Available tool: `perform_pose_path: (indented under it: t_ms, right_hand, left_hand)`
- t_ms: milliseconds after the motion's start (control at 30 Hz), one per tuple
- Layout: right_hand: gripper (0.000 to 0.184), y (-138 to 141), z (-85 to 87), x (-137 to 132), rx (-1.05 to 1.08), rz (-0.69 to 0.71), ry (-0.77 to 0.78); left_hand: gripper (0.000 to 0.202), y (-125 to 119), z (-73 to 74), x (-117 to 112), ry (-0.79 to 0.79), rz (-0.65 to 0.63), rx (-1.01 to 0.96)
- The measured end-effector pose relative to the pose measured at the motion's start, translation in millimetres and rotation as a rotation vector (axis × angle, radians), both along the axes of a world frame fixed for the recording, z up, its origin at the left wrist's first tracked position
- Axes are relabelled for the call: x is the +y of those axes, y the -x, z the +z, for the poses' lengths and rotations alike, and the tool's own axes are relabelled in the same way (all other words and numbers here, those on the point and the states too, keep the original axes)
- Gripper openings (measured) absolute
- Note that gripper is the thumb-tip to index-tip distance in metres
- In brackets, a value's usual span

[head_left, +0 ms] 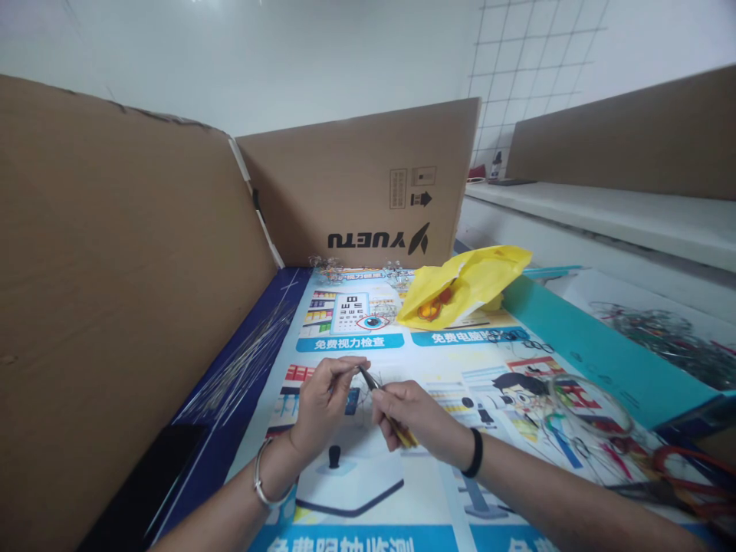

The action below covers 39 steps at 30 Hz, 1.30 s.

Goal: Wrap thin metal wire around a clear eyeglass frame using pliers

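Observation:
Above the middle of the printed sheet, my right hand [411, 414] is closed around a pair of pliers [371, 379] with dark jaws and yellowish handles. The jaws point up and left to the fingertips of my left hand [330, 391]. That hand is pinched on what looks like a thin wire, mostly hidden by the fingers and too fine to follow. Faint thin wires show just below the plier jaws. A silver bangle circles my left wrist, and a black band is on my right.
Straight wires [247, 360] lie along the left side. A yellow bag [465, 287] with an orange item stands behind my hands. Tangled wire pieces [670, 337] fill a box at right; red-handled tools [684, 468] lie near front right. Cardboard panels [356, 184] enclose the left and back.

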State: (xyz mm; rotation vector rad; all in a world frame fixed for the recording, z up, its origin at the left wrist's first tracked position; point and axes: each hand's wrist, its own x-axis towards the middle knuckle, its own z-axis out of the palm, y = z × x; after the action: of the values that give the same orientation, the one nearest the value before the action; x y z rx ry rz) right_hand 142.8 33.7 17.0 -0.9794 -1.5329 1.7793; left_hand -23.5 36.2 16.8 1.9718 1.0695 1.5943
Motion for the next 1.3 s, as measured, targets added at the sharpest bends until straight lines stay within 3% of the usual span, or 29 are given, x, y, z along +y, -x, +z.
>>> perform_pose_path:
  t_ms: [433, 567, 767, 867, 933, 1067, 1300]
  right_hand:
    - [0.043, 2, -2.7, -1, -0.108, -0.021, -0.025]
    - [0.041, -2, -0.6, 2, -0.221, -0.042, -0.145]
    - [0.040, -10, 2.7, 7, -0.411, -0.049, -0.512]
    - [0.039, -12, 1.4, 9, -0.488, -0.024, -0.605]
    - [0.037, -11, -0.6, 9, -0.484, -0.019, -0.567]
    - [0.037, -9, -5.4, 7, -0.358, -0.026, -0.322]
    - [0.044, -3, -9.7, 2, -0.159, -0.049, -0.091]
  left_hand:
    - [0.012, 6, -1.1, 3, -0.028, -0.057, 0.034]
    - [0.010, 7, 1.3, 4, -0.012, -0.055, 0.056]
    - [0.008, 5, 8.5, 1, 0.094, -0.057, 0.030]
    - [0.007, 3, 11.9, -1, 0.148, -0.059, 0.005]
    - [0.006, 1, 11.9, -1, 0.194, -0.072, -0.059]
    - [0.002, -2, 7.1, 1, 0.185, -0.075, -0.168]
    - [0.006, -2, -0.9, 4, 0.100, -0.109, -0.162]
